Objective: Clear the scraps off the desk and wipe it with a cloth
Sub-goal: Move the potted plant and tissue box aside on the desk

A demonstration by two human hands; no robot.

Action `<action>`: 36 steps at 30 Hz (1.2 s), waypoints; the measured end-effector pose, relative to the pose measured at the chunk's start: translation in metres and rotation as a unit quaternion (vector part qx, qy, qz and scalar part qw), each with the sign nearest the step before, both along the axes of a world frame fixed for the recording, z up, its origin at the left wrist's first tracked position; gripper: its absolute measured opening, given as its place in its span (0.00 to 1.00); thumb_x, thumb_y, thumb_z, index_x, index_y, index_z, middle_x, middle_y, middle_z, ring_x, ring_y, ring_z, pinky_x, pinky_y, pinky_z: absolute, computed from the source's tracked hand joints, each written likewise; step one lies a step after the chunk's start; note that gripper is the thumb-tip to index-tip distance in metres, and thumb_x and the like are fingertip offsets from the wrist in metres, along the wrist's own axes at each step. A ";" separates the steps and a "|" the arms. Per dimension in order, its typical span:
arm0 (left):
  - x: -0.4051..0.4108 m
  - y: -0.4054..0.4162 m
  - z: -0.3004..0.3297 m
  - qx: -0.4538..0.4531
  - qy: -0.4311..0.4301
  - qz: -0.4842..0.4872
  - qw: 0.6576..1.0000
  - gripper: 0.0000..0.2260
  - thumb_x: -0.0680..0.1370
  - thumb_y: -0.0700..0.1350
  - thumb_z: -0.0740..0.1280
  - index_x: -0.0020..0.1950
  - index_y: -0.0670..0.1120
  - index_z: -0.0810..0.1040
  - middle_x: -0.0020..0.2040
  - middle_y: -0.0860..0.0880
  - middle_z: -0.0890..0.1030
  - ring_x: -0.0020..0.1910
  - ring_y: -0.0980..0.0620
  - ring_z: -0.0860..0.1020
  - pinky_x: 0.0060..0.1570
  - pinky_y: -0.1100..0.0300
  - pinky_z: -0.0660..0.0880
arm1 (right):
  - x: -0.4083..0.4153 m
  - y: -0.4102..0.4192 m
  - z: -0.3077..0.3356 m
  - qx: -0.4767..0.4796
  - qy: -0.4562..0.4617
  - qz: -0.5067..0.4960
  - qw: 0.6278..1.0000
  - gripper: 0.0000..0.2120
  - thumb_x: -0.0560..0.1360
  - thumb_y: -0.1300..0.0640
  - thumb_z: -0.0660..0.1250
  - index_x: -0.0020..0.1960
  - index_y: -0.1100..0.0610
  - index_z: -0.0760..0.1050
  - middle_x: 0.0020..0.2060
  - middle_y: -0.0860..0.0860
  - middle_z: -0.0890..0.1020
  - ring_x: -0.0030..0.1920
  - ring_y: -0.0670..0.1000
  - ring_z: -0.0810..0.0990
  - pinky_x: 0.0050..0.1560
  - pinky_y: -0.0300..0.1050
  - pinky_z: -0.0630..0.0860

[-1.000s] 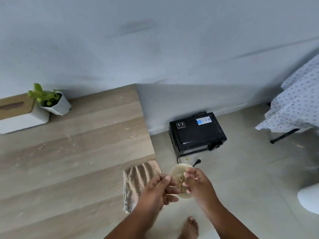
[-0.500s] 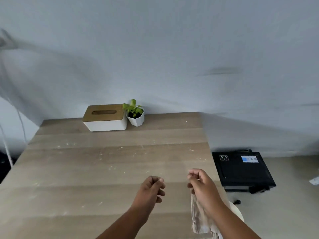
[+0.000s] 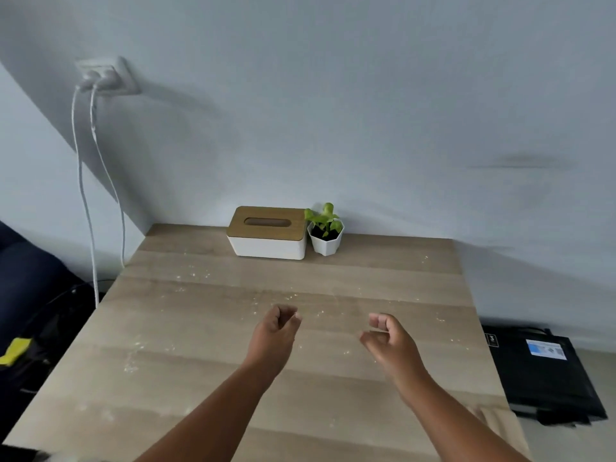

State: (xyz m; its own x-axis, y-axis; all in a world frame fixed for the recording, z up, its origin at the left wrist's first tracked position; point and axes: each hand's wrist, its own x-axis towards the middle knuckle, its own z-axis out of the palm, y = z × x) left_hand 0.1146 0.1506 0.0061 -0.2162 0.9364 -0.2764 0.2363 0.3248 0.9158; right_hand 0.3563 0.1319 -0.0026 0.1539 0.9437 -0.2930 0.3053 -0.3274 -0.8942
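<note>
Both your hands hover over the middle of the tabletop, fingers loosely curled, gripping nothing. Your left hand and right hand are apart, palms turned toward each other. Pale scraps lie scattered across the wood, thickest ahead of your hands and toward the left. A corner of the cloth shows at the right edge beside your right forearm. A tissue box and a small potted plant stand touching at the back, against the wall.
</note>
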 end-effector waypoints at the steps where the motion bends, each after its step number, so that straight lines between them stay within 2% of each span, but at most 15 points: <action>1: -0.004 0.007 0.001 0.009 0.021 0.001 1.000 0.02 0.79 0.50 0.72 0.50 0.57 0.81 0.42 0.57 0.84 0.42 0.55 0.82 0.46 0.59 0.80 | -0.004 0.009 -0.001 0.003 -0.001 0.003 1.000 0.20 0.75 0.57 0.75 0.65 0.48 0.75 0.61 0.45 0.80 0.58 0.46 0.81 0.54 0.40 0.74; 3: -0.010 0.023 0.004 0.022 0.070 -0.012 0.997 0.04 0.79 0.51 0.72 0.52 0.59 0.80 0.47 0.59 0.83 0.48 0.59 0.80 0.45 0.66 0.75 | -0.011 0.027 -0.003 0.004 -0.002 0.004 1.000 0.25 0.75 0.56 0.77 0.69 0.50 0.74 0.64 0.47 0.79 0.61 0.48 0.80 0.55 0.40 0.73; 5: -0.017 0.041 0.007 0.026 0.116 -0.043 0.992 0.08 0.80 0.52 0.71 0.58 0.60 0.79 0.56 0.59 0.80 0.57 0.59 0.77 0.54 0.61 0.74 | -0.018 0.046 -0.004 0.004 0.006 0.002 1.000 0.30 0.73 0.55 0.78 0.72 0.52 0.72 0.67 0.48 0.77 0.64 0.49 0.78 0.59 0.42 0.74; 7: -0.021 0.068 0.010 0.047 0.173 -0.071 0.981 0.12 0.80 0.51 0.70 0.63 0.57 0.78 0.61 0.57 0.78 0.61 0.55 0.75 0.61 0.54 0.74 | -0.022 0.067 -0.008 0.005 0.018 0.004 1.000 0.34 0.72 0.52 0.80 0.74 0.52 0.70 0.70 0.49 0.76 0.67 0.49 0.77 0.64 0.44 0.73; 10: -0.025 0.111 0.013 0.090 0.246 -0.096 0.960 0.14 0.80 0.50 0.71 0.65 0.53 0.78 0.64 0.57 0.76 0.66 0.53 0.72 0.68 0.52 0.71 | -0.028 0.104 -0.014 0.008 0.022 0.014 1.000 0.43 0.68 0.45 0.81 0.77 0.53 0.66 0.72 0.49 0.73 0.69 0.49 0.74 0.68 0.46 0.72; 12: -0.029 0.146 0.012 0.107 0.293 -0.125 0.942 0.16 0.80 0.51 0.70 0.68 0.51 0.77 0.68 0.55 0.75 0.71 0.52 0.69 0.71 0.52 0.68 | -0.032 0.131 -0.023 0.012 0.030 0.006 0.999 0.46 0.67 0.43 0.82 0.78 0.53 0.65 0.74 0.51 0.71 0.71 0.49 0.73 0.69 0.45 0.71; 19: -0.037 0.257 -0.007 0.155 0.415 -0.198 0.874 0.20 0.78 0.48 0.72 0.70 0.46 0.77 0.73 0.46 0.73 0.74 0.40 0.66 0.76 0.43 0.61 | -0.054 0.220 -0.062 0.038 0.013 -0.027 0.999 0.54 0.63 0.45 0.85 0.80 0.52 0.60 0.76 0.48 0.66 0.74 0.46 0.68 0.73 0.47 0.69; 21: -0.040 0.273 -0.014 0.159 0.448 -0.213 0.854 0.22 0.78 0.50 0.72 0.71 0.46 0.76 0.74 0.43 0.72 0.75 0.39 0.66 0.76 0.38 0.59 | -0.060 0.236 -0.066 0.047 0.021 -0.040 0.998 0.54 0.60 0.44 0.85 0.79 0.45 0.60 0.72 0.40 0.66 0.71 0.41 0.69 0.68 0.37 0.69; 23: -0.041 0.285 -0.021 0.161 0.460 -0.221 0.845 0.23 0.79 0.52 0.71 0.72 0.46 0.75 0.74 0.44 0.73 0.75 0.41 0.66 0.76 0.37 0.59 | -0.066 0.249 -0.068 0.068 0.034 -0.056 0.996 0.49 0.55 0.40 0.83 0.69 0.27 0.61 0.64 0.27 0.65 0.65 0.29 0.68 0.58 0.24 0.66; 25: -0.043 0.290 -0.027 0.170 0.466 -0.215 0.841 0.23 0.80 0.55 0.67 0.72 0.47 0.75 0.73 0.45 0.73 0.75 0.42 0.66 0.76 0.36 0.60 | -0.071 0.258 -0.072 0.083 0.037 -0.067 0.994 0.48 0.53 0.42 0.84 0.62 0.19 0.60 0.62 0.24 0.64 0.64 0.26 0.67 0.54 0.18 0.66; 26: -0.043 0.291 -0.030 0.181 0.473 -0.208 0.837 0.24 0.80 0.57 0.65 0.72 0.47 0.76 0.73 0.45 0.74 0.74 0.42 0.67 0.75 0.36 0.61 | -0.073 0.262 -0.076 0.091 0.037 -0.070 0.993 0.49 0.52 0.43 0.84 0.63 0.21 0.60 0.63 0.25 0.65 0.65 0.28 0.68 0.56 0.18 0.66; 30: -0.042 0.292 -0.040 0.232 0.500 -0.184 0.814 0.24 0.79 0.58 0.63 0.70 0.46 0.78 0.70 0.44 0.76 0.70 0.40 0.71 0.72 0.36 0.65 | -0.078 0.276 -0.093 0.129 0.040 -0.074 0.988 0.53 0.53 0.49 0.87 0.73 0.41 0.67 0.67 0.38 0.72 0.68 0.37 0.73 0.62 0.28 0.71; 36: -0.042 0.295 -0.045 0.243 0.506 -0.179 0.808 0.24 0.78 0.57 0.63 0.69 0.45 0.78 0.70 0.43 0.75 0.71 0.39 0.71 0.73 0.36 0.64 | -0.082 0.290 -0.097 0.158 0.053 -0.085 0.982 0.50 0.57 0.49 0.87 0.73 0.46 0.68 0.67 0.44 0.77 0.68 0.45 0.77 0.66 0.46 0.77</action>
